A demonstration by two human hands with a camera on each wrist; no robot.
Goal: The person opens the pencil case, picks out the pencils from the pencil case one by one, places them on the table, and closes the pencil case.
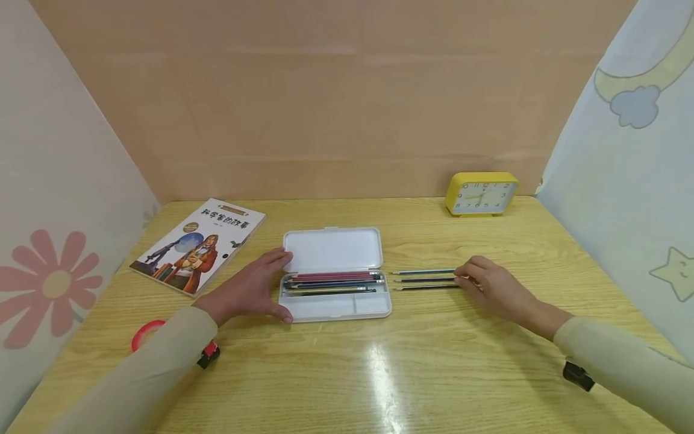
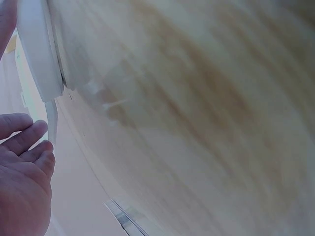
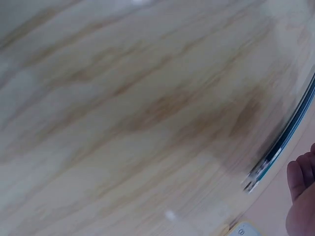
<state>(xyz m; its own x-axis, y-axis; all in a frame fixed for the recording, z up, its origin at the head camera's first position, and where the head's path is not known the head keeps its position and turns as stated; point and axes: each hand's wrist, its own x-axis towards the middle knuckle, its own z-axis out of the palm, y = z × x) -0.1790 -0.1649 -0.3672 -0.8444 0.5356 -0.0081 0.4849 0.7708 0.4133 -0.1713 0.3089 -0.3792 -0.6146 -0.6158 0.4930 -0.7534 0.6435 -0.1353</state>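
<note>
A white pencil case point(image 1: 371, 306) lies with its lid point(image 1: 332, 249) folded back. Several pencils point(image 1: 333, 278) fill its rear part. My left hand point(image 1: 250, 291) is at the case's left side, thumb by the front corner and fingers by the lid. In the left wrist view its fingers point(image 2: 30, 137) are extended beside the white case point(image 2: 40, 54). Three pencils point(image 1: 423, 280) lie in a row right of the case, tips pointing left. My right hand point(image 1: 496, 289) is over their right ends. The right wrist view shows its bent fingers point(image 3: 298, 174) apart from the pencils point(image 3: 283, 140).
A yellow alarm clock point(image 1: 482, 194) stands at the back right. At the back left lies a book point(image 1: 197, 247) with an illustrated cover. A red ring-shaped object point(image 1: 142, 331) is partly hidden behind the left sleeve. Walls border the table at the back and both sides.
</note>
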